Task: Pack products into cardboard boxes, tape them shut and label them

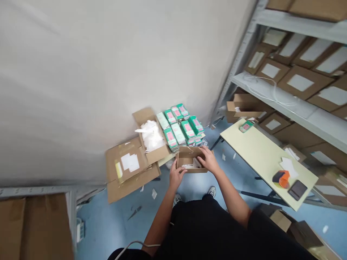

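A small open cardboard box (192, 171) is held out in front of my body. White paper or wrapping (195, 163) lies inside it; its exact kind is unclear. My left hand (176, 176) grips the box's left end, fingers along the side and thumb at the near edge. At the right end, my right hand (209, 160) holds the box, some of its fingers reaching over the opening. Just beyond stand stacks of green and white packets with pink panels (187, 128). Left of them, an open carton (158, 154) contains crumpled white bags (151, 135).
Flattened cardboard (135, 180) lies at the left. On the right, a pale table (252, 151) bears a green packet (245, 126), an orange tape roll (284, 178) and a dark phone-like device (297, 190). Metal shelving (298, 103) with labelled cartons rises behind. Paper scraps dot the blue floor (108, 224).
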Demonstrator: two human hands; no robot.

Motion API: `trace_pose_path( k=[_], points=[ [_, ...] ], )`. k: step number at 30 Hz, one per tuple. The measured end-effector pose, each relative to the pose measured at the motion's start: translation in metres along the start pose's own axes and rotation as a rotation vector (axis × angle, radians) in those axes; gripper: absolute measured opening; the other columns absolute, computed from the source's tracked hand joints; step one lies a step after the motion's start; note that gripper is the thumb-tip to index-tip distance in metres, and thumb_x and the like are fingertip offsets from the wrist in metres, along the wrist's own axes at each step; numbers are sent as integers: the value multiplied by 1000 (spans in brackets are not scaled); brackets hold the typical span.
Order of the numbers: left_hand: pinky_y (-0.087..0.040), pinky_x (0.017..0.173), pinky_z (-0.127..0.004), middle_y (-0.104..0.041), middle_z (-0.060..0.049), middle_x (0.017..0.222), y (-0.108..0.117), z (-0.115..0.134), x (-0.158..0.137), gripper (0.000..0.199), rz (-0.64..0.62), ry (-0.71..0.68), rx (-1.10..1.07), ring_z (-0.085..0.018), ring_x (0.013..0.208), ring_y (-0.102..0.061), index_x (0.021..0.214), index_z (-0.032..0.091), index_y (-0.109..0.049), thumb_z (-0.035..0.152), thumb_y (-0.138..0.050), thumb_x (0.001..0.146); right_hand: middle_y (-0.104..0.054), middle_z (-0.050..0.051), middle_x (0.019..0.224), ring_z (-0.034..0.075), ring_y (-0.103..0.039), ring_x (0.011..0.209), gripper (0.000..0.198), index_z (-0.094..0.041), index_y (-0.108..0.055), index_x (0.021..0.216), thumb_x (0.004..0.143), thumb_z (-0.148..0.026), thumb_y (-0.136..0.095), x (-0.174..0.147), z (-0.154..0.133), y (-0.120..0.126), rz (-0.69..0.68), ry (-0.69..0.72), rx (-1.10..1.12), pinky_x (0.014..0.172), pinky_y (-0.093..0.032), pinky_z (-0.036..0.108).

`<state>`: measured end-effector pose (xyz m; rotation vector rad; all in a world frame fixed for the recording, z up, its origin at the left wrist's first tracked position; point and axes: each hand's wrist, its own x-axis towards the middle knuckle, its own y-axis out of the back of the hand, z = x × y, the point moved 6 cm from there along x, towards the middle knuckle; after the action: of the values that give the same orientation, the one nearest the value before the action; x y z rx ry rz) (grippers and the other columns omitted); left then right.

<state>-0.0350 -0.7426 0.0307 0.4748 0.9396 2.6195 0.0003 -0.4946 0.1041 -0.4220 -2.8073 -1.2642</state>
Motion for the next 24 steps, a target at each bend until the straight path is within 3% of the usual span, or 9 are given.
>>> trace_pose_path(
  k=[8, 13, 18, 24],
  points=[
    [-45, 120, -54, -46, -9, 163, -150, 131, 54, 10, -223, -177, -13, -35, 147, -49, 92, 23, -83, 30, -77, 89, -43, 12, 165, 33, -42, 152, 63, -25, -48, 156, 94, -32, -60, -65, 149, 159, 248, -248, 6, 125, -36, 57],
    [-42, 122, -52, -44, -9, 165, -247, 217, 84, 12, -388, -326, -13, -34, 148, -47, 95, 23, -83, 31, -78, 89, -38, 13, 167, 34, -38, 154, 64, -24, -47, 157, 95, -36, -59, -123, 229, 238, 412, -401, -28, 126, -36, 57],
    [-41, 122, -53, -43, -8, 165, -311, 285, 106, 12, -478, -458, -23, -34, 148, -46, 96, 24, -83, 32, -77, 89, -38, 13, 167, 35, -37, 154, 67, -25, -45, 158, 95, -41, -60, -167, 284, 283, 530, -531, -32, 125, -36, 58],
    [-42, 121, -54, -46, -7, 164, -364, 309, 133, 12, -576, -495, -52, -35, 148, -47, 96, 25, -83, 33, -75, 90, -36, 14, 169, 34, -36, 155, 68, -26, -43, 160, 96, -40, -60, -186, 318, 309, 590, -668, -24, 124, -37, 56]
  ],
)
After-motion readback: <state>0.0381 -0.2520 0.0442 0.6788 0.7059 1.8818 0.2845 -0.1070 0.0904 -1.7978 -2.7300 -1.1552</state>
